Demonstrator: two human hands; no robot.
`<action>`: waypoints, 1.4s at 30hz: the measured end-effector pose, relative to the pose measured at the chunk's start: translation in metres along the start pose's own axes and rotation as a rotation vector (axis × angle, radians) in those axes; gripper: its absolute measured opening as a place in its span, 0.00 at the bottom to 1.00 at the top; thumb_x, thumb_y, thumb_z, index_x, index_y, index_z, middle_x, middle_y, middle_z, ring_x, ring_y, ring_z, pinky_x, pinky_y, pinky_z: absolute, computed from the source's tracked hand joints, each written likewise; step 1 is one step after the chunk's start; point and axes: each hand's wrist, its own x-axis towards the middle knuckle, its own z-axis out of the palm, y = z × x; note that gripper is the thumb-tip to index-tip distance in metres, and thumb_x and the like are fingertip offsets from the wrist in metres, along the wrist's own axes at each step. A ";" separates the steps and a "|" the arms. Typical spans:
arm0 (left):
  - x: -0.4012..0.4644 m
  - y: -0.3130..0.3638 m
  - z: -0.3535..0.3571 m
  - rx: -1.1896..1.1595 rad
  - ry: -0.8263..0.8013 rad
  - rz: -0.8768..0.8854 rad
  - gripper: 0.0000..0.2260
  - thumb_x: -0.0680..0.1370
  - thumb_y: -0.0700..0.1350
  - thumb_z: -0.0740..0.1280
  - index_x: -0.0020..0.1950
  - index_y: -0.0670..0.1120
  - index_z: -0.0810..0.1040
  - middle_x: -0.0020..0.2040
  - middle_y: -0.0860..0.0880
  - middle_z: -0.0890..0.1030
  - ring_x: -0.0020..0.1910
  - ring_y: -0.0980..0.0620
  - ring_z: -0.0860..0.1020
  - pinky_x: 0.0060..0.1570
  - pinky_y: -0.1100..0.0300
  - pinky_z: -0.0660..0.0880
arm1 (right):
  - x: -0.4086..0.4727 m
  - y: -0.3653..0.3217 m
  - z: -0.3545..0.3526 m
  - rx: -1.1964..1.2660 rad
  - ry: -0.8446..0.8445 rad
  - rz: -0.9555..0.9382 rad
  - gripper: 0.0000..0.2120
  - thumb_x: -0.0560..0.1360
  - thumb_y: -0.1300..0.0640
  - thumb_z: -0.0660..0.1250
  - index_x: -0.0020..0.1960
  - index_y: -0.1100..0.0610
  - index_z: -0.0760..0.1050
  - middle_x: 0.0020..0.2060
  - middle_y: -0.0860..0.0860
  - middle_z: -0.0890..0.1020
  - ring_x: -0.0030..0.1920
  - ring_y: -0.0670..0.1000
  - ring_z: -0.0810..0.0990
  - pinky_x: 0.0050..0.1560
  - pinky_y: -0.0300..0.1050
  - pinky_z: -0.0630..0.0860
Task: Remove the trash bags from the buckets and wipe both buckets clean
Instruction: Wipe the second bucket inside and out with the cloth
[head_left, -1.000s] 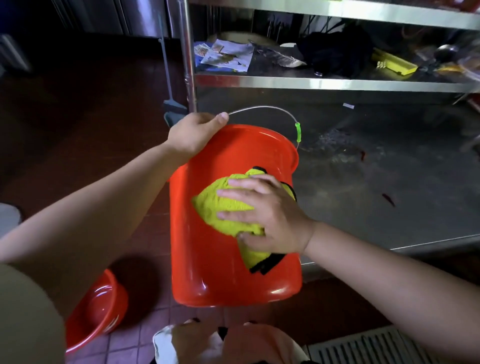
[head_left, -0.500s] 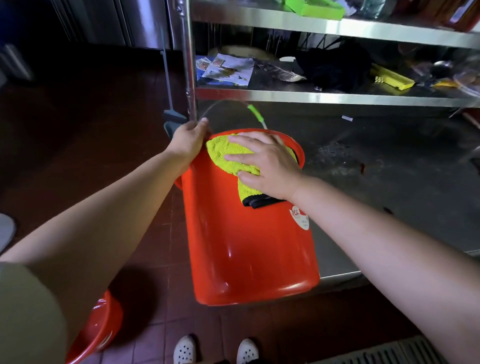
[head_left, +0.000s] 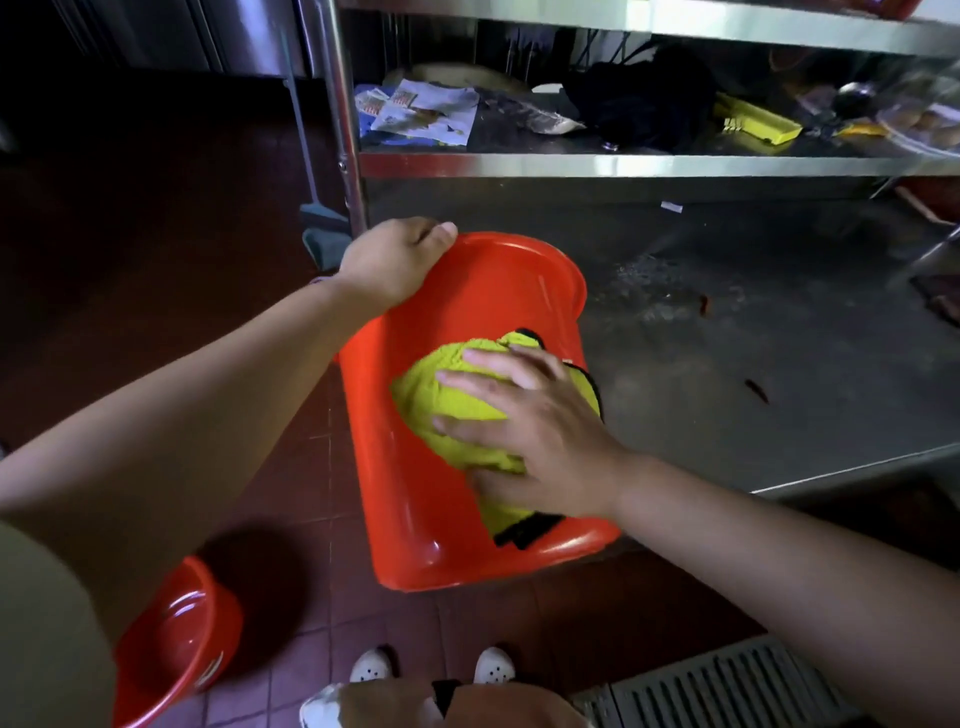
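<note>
An orange plastic bucket is held off the floor, tipped so its outer wall faces up and its mouth points away toward the steel shelf unit. The left hand grips the bucket's rim at the far upper edge, fingers curled over the lip. The right hand lies flat with fingers spread, pressing a yellow-green microfibre cloth with black edging against the bucket's side; part of the cloth hangs below the palm, touching the wall near the base. The bucket is in front of the low steel desk, whose surface is smeared and carries a few small red scraps. A second orange bucket sits on the dark red tiled floor at lower left, mouth open toward the camera. On the shelf above lie printed paper packets, a black bundle and a yellow plastic tool. White perforated shoes show at the bottom, beside a metal floor grate.
</note>
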 end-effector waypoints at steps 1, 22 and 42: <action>0.000 -0.003 -0.001 -0.047 -0.010 -0.022 0.20 0.79 0.61 0.56 0.60 0.52 0.78 0.58 0.47 0.80 0.61 0.46 0.75 0.55 0.59 0.68 | -0.011 -0.007 0.001 -0.012 -0.027 -0.023 0.25 0.70 0.34 0.60 0.64 0.43 0.75 0.71 0.48 0.69 0.73 0.55 0.61 0.68 0.61 0.58; -0.005 -0.043 -0.017 -0.278 0.029 -0.133 0.17 0.70 0.69 0.57 0.35 0.61 0.78 0.35 0.57 0.79 0.43 0.53 0.77 0.47 0.57 0.70 | 0.086 0.061 0.011 0.098 0.140 0.218 0.20 0.73 0.42 0.60 0.63 0.43 0.76 0.69 0.45 0.70 0.70 0.51 0.64 0.67 0.57 0.61; -0.009 -0.039 -0.031 -0.623 -0.032 -0.273 0.08 0.78 0.51 0.64 0.47 0.49 0.79 0.46 0.50 0.81 0.44 0.55 0.78 0.48 0.65 0.74 | 0.047 0.025 0.019 0.170 0.123 -0.160 0.17 0.72 0.44 0.62 0.57 0.46 0.81 0.64 0.49 0.77 0.66 0.53 0.71 0.62 0.56 0.65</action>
